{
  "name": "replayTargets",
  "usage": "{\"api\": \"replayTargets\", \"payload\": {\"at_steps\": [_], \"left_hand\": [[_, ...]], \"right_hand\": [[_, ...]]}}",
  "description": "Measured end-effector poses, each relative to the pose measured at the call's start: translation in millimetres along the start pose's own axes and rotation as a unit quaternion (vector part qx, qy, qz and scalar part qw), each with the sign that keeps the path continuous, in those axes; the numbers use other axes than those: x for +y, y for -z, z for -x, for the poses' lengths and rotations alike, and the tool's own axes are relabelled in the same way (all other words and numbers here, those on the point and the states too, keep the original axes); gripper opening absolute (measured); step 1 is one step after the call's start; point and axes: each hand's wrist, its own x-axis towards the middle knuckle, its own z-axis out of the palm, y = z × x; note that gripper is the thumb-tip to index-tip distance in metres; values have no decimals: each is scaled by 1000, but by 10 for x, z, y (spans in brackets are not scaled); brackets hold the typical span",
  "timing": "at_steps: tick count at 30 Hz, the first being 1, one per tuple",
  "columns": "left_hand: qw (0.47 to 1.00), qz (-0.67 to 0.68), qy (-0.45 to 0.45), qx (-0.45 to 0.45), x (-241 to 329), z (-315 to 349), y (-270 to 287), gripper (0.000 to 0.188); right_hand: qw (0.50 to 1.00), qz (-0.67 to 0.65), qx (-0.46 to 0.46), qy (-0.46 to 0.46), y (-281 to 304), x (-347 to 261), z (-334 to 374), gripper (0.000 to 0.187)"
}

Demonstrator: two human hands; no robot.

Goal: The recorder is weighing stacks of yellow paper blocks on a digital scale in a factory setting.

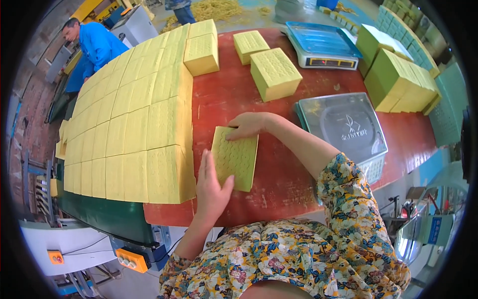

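A stack of yellow paper (236,158), its top covered with round coin-like marks, lies on the red tabletop in front of me. My right hand (247,125) grips its far edge, the thumb lying over the top sheet. Along the stack's left side rests my left hand (214,188), fingers stretched straight and thumb by the near edge. Close by on the left stands a big block of similar yellow paper stacks (129,124), set tightly in rows. The undersides of my right fingers are hidden.
Two loose yellow blocks (276,74) sit farther back. To the right are a covered scale (343,127), a blue-topped scale (323,45) and more yellow stacks (398,82). The red table (219,99) borders a green surface (104,209). A person in blue (97,47) is at far left.
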Motion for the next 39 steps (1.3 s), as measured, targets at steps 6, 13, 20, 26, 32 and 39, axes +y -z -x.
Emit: {"api": "replayTargets", "payload": {"at_steps": [6, 13, 20, 26, 32, 39], "left_hand": [[879, 373, 288, 74, 62, 901, 91, 70], [670, 510, 539, -3, 588, 1756, 115, 55], [598, 654, 448, 120, 508, 2186, -240, 51], [673, 629, 377, 94, 644, 2324, -204, 56], [683, 659, 315, 16, 630, 1916, 408, 67], [771, 538, 235, -248, 1630, -88, 46, 69]], "right_hand": [[998, 23, 50, -38, -582, -326, 617, 61], [990, -21, 134, -40, -1443, -563, 1388, 58], [980, -80, 182, -33, -1827, -502, 1858, 59], [947, -266, 175, 46, -2027, -70, 2148, 64], [808, -573, 127, 46, -1912, -44, 2853, 72], [611, -700, 354, 106, -1809, 155, 3692, 60]]}}
